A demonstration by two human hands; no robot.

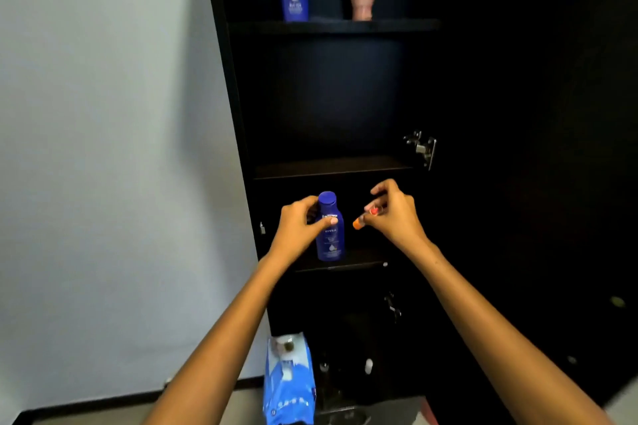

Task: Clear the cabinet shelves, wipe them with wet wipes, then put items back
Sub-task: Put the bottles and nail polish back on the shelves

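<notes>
Inside the black cabinet point(238, 121), our left hand point(299, 224) grips an upright blue lotion bottle point(329, 231) while our right hand point(393, 214), just beside it, pinches a small orange-tipped tube point(366, 217).

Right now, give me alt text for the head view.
The left hand grips a small blue lotion bottle on a dark cabinet shelf while the right hand holds a small orange-capped tube. Two bottles stand on the top shelf.
</notes>
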